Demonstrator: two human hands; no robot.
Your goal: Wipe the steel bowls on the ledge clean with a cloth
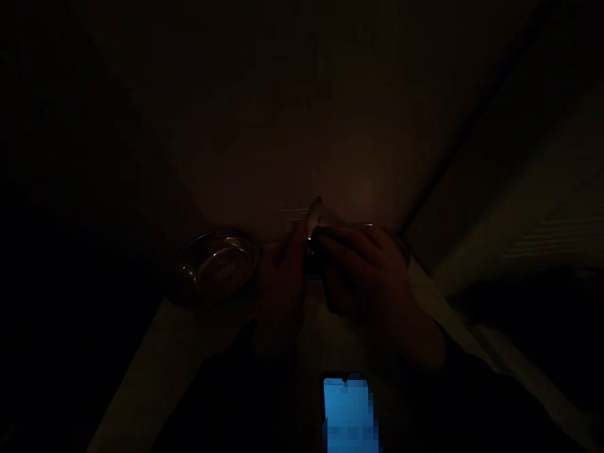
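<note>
The scene is very dark. A shiny metal piece with a curved, flared edge [313,228] stands on its side between my two hands; it looks like a small bowl or cup, but its kind is unclear. My left hand [282,289] grips it from the left with the thumb pointing up. From the right, my right hand [372,270] closes its bent fingers on it. Part of the piece is hidden behind the fingers. A round, shiny metal bowl [212,267] sits just left of my left hand. Behind my right hand, a thin bright rim shows, mostly covered.
A phone [349,412] with a lit blue screen lies near me at the bottom, partly pixelated. The pale table [141,377] narrows toward a wall [292,138] at the back. On the right stands another pale surface with faint ridges [542,236].
</note>
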